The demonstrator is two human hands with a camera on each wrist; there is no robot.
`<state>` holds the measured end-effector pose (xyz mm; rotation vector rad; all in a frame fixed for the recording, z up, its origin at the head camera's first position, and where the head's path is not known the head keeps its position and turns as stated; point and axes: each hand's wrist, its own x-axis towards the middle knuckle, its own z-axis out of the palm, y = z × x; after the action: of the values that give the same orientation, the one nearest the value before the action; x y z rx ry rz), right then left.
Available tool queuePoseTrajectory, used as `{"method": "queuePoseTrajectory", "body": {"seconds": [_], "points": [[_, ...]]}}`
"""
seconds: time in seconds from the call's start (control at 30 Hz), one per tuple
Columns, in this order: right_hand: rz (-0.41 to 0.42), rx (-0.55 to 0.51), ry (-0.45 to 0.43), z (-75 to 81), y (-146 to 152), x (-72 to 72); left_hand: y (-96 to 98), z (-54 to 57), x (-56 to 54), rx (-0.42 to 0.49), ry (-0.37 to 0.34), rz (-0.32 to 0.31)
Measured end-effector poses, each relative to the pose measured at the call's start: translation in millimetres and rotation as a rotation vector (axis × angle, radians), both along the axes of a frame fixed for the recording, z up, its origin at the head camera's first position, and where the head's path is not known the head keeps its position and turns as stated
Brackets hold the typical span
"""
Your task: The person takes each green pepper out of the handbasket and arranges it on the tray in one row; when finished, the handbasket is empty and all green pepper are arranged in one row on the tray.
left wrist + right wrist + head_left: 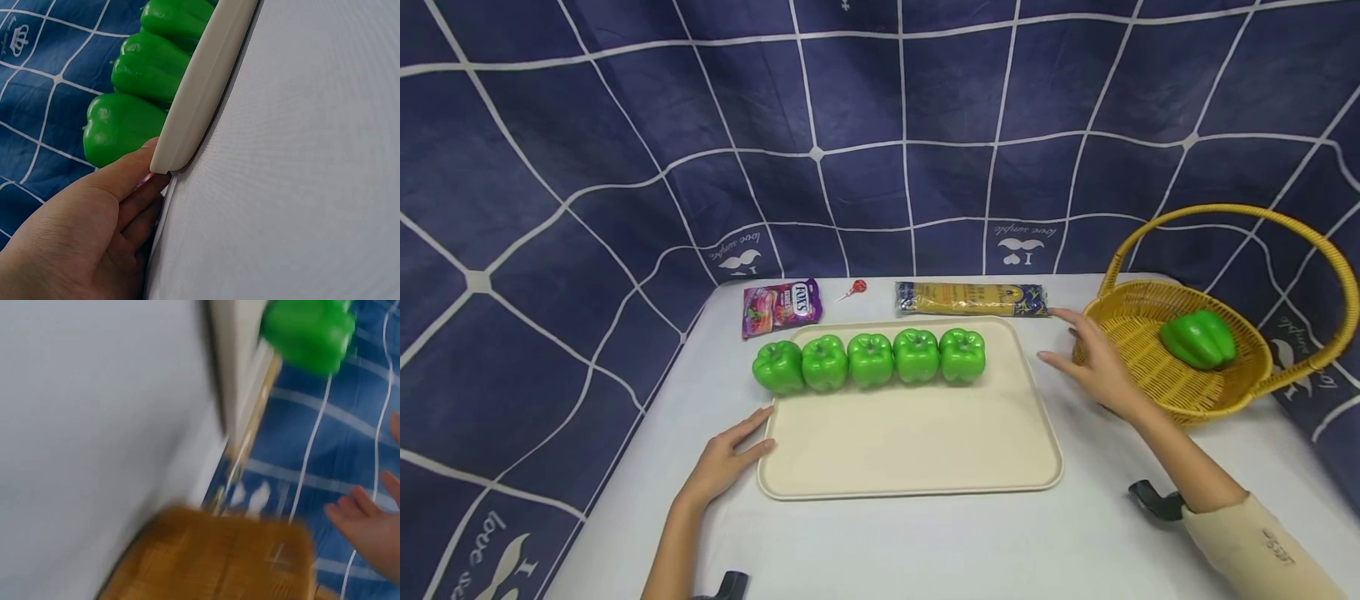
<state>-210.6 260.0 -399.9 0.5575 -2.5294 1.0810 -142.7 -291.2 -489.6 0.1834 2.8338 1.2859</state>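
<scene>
Several green bell peppers (870,360) stand in a row along the far side of a cream tray (917,450); the leftmost overlaps its left rim. My left hand (718,462) lies beside the tray's left edge, fingertips right at the rim. In the left wrist view, that thumb and the fingers sit by the tray's end, near the peppers (122,128). My right hand (1101,371) holds nothing, its fingers spread between the tray and a yellow wicker basket (1138,400). One more green bell pepper (1198,339) lies on its side in the basket.
Behind the tray lie a purple Fox's candy bag (781,308), a red lollipop (856,287) and a pack of spaghetti (970,298). The basket's tall arched handle (1247,210) rises at the right. A blue checked curtain (865,100) hangs behind the white table (880,542).
</scene>
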Motion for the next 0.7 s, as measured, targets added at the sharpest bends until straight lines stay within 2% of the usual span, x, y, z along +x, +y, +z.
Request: {"method": "queuePoseTrajectory", "body": {"seconds": [0.1, 0.23, 0.43, 0.53, 0.7], "points": [[-0.146, 0.004, 0.049, 4.5, 28.9, 4.2, 0.6, 0.1, -0.4, -0.001, -0.006, 0.003], [-0.309, 0.031, 0.052, 8.5, 66.8, 6.8, 1.3, 0.5, -0.5, -0.004, -0.015, 0.009], [-0.542, 0.026, 0.041, 7.5, 112.7, -0.5, 1.4, 0.9, 0.3, 0.001, -0.016, 0.007], [-0.603, 0.043, 0.0, 4.3, 131.1, -6.8, 1.4, 0.7, 0.1, 0.0, -0.02, 0.004], [-0.631, 0.068, -0.116, -4.1, 154.4, -18.0, 1.3, 1.2, -0.4, 0.006, -0.015, 0.006]]}}
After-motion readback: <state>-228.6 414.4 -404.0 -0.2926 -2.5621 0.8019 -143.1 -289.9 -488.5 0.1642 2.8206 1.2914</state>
